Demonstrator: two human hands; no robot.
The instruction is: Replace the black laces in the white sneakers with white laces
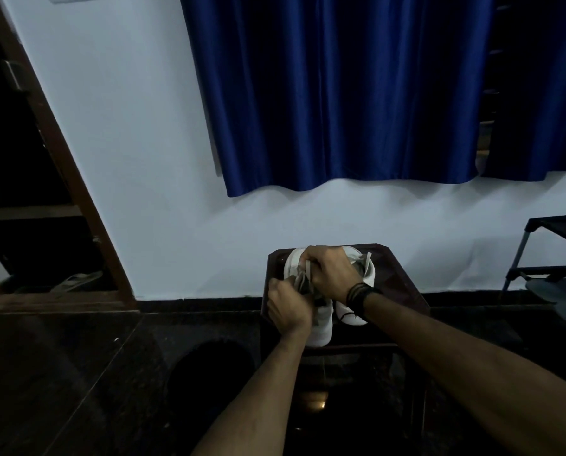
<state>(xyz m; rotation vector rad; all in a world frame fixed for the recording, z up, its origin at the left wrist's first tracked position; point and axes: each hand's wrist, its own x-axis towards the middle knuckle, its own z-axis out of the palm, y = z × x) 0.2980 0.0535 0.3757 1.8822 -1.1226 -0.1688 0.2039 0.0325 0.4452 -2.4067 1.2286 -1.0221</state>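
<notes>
Two white sneakers stand side by side on a small dark wooden stool. The left sneaker is partly covered by both hands. My left hand pinches a pale lace at the shoe's left side. My right hand reaches over from the right and grips the same lace near the eyelets. The right sneaker shows a short bit of black lace near its toe, and pale lace ends stick up at its far end. A dark band wraps my right wrist.
The stool stands against a pale wall under a blue curtain. A metal shoe rack with grey shoes is at the right. A wooden door frame and a sandal are at the left. The floor is dark polished stone.
</notes>
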